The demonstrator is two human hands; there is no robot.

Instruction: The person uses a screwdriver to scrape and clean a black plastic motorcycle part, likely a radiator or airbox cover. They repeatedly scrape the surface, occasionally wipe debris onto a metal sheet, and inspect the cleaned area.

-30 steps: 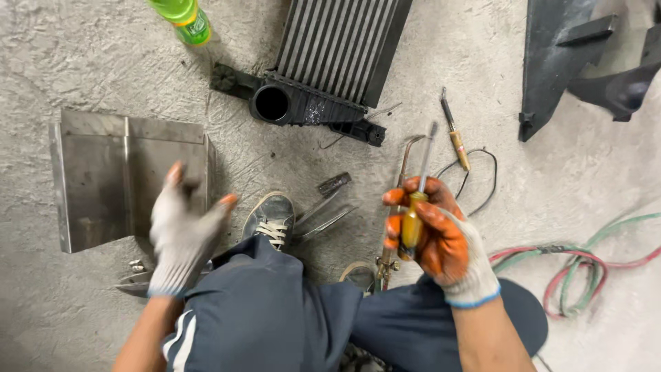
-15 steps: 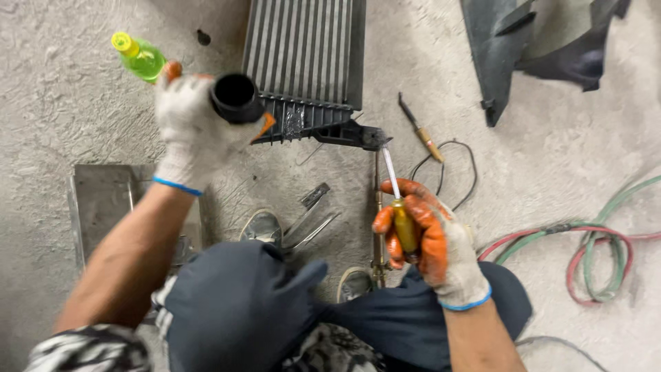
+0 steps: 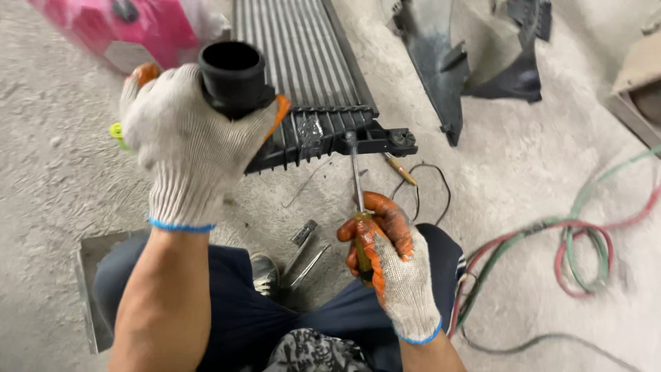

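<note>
A finned metal radiator (image 3: 292, 55) with a black plastic end tank (image 3: 323, 138) lies on the concrete floor. My left hand (image 3: 186, 138), in a white and orange glove, grips the tank's round black pipe stub (image 3: 233, 77). My right hand (image 3: 385, 265), gloved the same, holds a screwdriver (image 3: 357, 200) by its yellow handle. The shaft points away from me and its tip touches the end tank's near edge.
Pliers (image 3: 303, 258) lie by my shoe. A second screwdriver (image 3: 399, 167) and thin wire (image 3: 430, 186) lie right of the tank. Red and green hoses (image 3: 578, 241) loop at right. Black plastic panels (image 3: 475, 55) stand behind. A metal sheet (image 3: 89, 275) is at left, a pink container (image 3: 131, 27) beyond.
My left hand went from open near my knee to gripping the pipe stub. My right hand has brought the screwdriver tip forward onto the end tank. The view has moved closer.
</note>
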